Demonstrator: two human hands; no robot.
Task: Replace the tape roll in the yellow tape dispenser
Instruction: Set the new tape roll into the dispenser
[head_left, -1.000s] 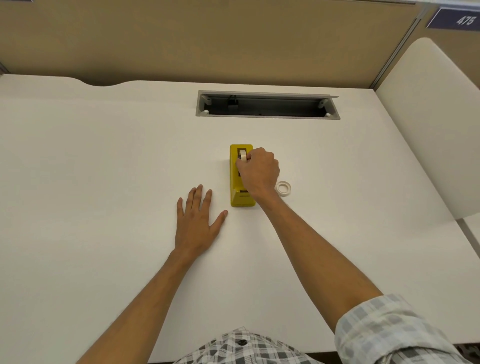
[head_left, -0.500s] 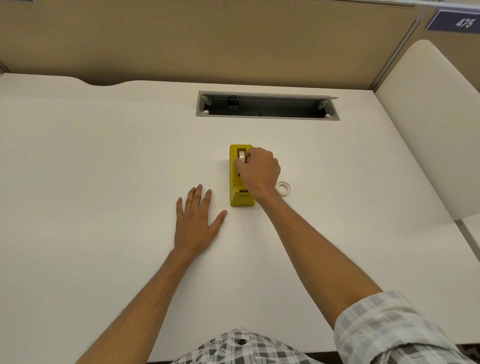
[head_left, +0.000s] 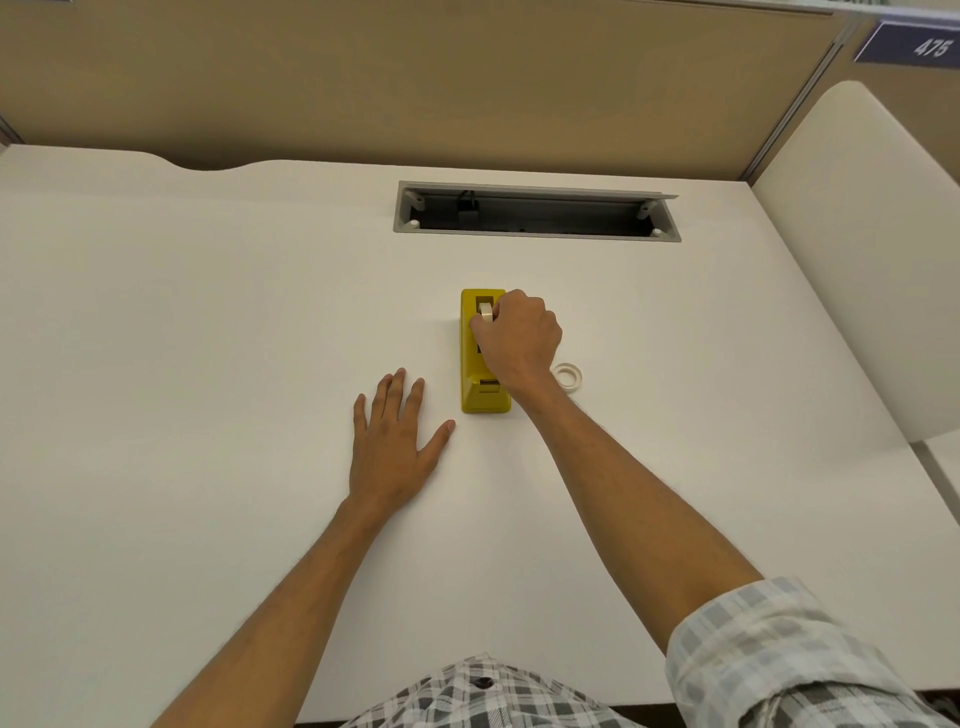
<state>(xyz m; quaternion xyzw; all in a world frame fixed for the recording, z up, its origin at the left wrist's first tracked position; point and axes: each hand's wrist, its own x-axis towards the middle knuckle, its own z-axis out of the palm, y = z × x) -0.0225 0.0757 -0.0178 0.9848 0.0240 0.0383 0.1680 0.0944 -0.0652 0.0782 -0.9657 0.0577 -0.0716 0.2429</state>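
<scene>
The yellow tape dispenser (head_left: 483, 358) is sitting near the middle of the white desk (head_left: 208, 322), its long axis running away from the person – one short end facing them, the other pointing toward the open cable tray (head_left: 535, 212) at the back of the desk. The right hand (head_left: 519, 340) is reaching over the dispenser from the right, fingers curled and pinching a cream tape roll (head_left: 485, 312) that is standing on edge in the dispenser's far slot (whether it is fully seated cannot be told, since the knuckles are covering most of it). A second, thinner tape ring (head_left: 567, 375) is lying flat on the desk just right of the dispenser, partly hidden behind the right wrist. The left hand (head_left: 395, 441) is resting palm-down on the desk, fingers straight and spread, holding nothing – its thumb is ending near the dispenser's near left corner without touching it. A rolled plaid sleeve (head_left: 779, 660) is showing at lower right.
</scene>
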